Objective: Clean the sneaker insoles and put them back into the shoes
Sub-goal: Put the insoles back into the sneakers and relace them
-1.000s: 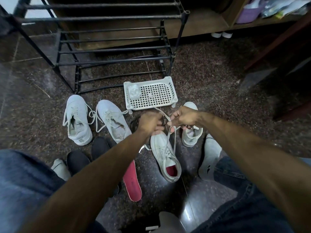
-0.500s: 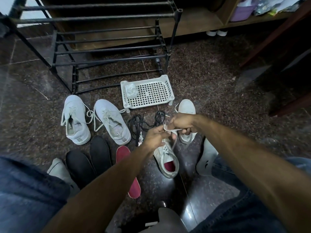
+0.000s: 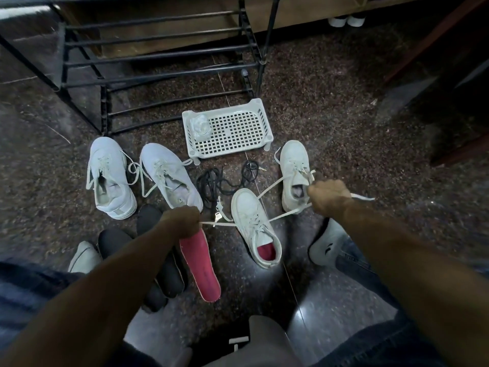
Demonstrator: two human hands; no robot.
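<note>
A white sneaker (image 3: 254, 223) with a red insole inside lies on the floor between my hands. My left hand (image 3: 182, 221) is shut on one end of its white lace (image 3: 219, 224). Off to the right, my right hand (image 3: 329, 196) grips the other lace end, and both ends are stretched taut. Its partner sneaker (image 3: 295, 170) stands behind my right hand. A loose red insole (image 3: 201, 263) lies under my left forearm, beside two black insoles (image 3: 148, 218). Two pale grey sneakers (image 3: 109, 176) (image 3: 169, 176) sit at the left.
A white perforated plastic tray (image 3: 232, 131) holds a crumpled clear wrapper (image 3: 200, 126). Loose black laces (image 3: 217, 181) lie in front of it. A black metal shoe rack (image 3: 158, 56) stands behind. My jeans-clad knees and white socks frame the bottom of the view.
My hands were close together over the white sneaker's laces; they have now pulled apart, left hand going left and right hand going right, drawing the lace ends tight.
</note>
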